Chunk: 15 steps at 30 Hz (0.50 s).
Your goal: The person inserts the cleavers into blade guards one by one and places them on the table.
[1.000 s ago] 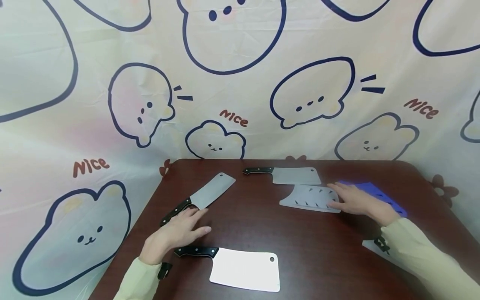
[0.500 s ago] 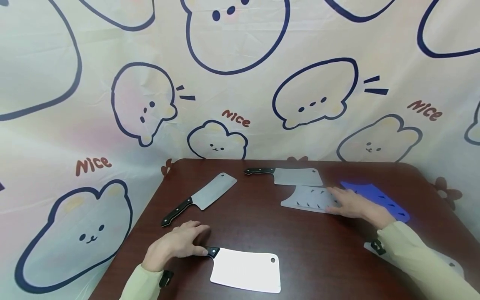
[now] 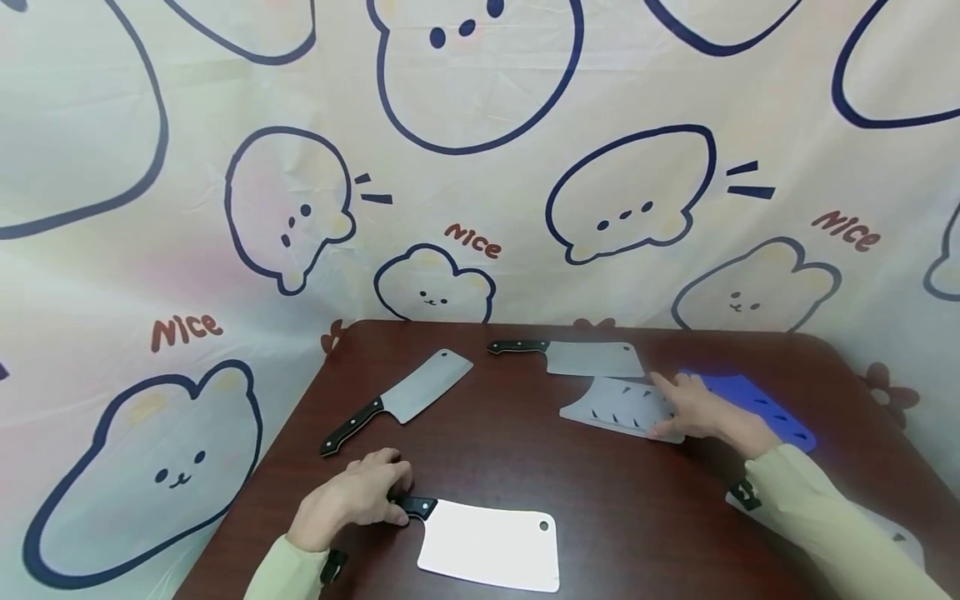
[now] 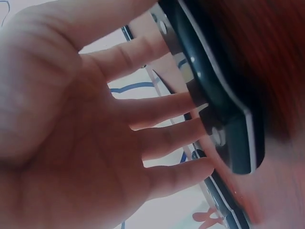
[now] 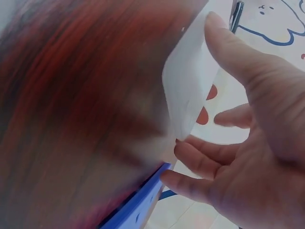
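Note:
At the front of the table lies a cleaver (image 3: 491, 546) with a bright blade and black handle. My left hand (image 3: 352, 500) holds its handle (image 4: 214, 81), thumb on one side and fingers on the other in the left wrist view. Toward the back right is a white slotted knife sheath (image 3: 615, 407). My right hand (image 3: 701, 408) grips the sheath's right end, with the thumb (image 5: 228, 47) against it; some of the other fingertips are near its corner. Close beside that hand lies a blue knife sheath (image 3: 757, 404).
A second cleaver (image 3: 427, 385) lies slanted at the left, and a third cleaver (image 3: 592, 358) lies along the back, just behind the white sheath. Another pale sheath (image 3: 892, 533) is partly hidden under my right forearm. A patterned cloth (image 3: 465, 192) hangs behind the brown table (image 3: 525, 450).
My left hand has come down from beside the slanted cleaver and taken hold of the front cleaver's handle. My right hand has closed on the white sheath, whose right end has swung slightly nearer.

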{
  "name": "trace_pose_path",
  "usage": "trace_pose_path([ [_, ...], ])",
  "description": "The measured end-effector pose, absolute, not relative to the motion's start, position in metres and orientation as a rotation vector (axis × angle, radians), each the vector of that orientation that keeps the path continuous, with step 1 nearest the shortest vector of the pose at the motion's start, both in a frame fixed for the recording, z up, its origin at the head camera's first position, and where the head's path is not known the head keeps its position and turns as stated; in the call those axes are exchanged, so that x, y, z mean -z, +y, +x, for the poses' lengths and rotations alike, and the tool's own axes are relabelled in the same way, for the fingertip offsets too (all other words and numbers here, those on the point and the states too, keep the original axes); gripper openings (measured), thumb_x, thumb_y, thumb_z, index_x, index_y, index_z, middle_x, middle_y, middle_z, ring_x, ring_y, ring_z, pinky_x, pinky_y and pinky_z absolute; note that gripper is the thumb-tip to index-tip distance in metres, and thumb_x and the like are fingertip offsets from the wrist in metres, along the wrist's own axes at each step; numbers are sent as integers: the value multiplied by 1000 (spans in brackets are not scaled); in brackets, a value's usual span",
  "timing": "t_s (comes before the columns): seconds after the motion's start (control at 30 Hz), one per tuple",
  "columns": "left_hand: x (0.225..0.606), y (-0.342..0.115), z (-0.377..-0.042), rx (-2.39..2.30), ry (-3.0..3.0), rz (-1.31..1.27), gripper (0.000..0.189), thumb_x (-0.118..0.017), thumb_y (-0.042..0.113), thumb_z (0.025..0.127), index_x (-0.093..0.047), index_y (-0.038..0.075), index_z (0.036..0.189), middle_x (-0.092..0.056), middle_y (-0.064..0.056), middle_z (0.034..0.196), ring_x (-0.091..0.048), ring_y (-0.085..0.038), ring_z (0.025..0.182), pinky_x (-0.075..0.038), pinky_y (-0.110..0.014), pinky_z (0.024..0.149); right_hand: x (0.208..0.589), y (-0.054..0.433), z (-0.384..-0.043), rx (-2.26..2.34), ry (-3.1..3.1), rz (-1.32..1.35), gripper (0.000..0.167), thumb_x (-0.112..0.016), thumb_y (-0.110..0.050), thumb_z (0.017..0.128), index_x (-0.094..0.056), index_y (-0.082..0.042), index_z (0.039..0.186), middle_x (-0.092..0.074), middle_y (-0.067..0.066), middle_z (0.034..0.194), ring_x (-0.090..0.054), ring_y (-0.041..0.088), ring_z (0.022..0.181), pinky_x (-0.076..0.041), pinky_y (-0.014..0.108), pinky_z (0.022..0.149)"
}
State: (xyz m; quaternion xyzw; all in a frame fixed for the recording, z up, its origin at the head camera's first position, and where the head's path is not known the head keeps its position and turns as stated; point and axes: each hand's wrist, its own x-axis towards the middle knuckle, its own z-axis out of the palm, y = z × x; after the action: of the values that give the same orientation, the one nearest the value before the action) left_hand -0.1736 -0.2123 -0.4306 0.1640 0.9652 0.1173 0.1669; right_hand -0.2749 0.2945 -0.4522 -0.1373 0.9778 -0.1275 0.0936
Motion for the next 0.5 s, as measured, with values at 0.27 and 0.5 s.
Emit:
trace_pose_path([
  [0.27,425,-218,-178,-439,2675,520,23,-79,22,82,-58,17,88,-56,-6,106,-52,-21,88,-44,-39,73,454,290,-273,357,2963,-354,116,-86,-55,63,-33,3,148,-36,36,128,-37,46,110,-41,61,88],
  [0.5,410,-215,-190,-568,2633,533,23,-74,25,88,-53,17,97,-53,3,71,-46,-11,62,-36,-27,56,459,294,-269,554,2987,-389,104,-87,-49,66,-36,-1,143,-36,32,129,-45,42,109,-48,57,82],
])
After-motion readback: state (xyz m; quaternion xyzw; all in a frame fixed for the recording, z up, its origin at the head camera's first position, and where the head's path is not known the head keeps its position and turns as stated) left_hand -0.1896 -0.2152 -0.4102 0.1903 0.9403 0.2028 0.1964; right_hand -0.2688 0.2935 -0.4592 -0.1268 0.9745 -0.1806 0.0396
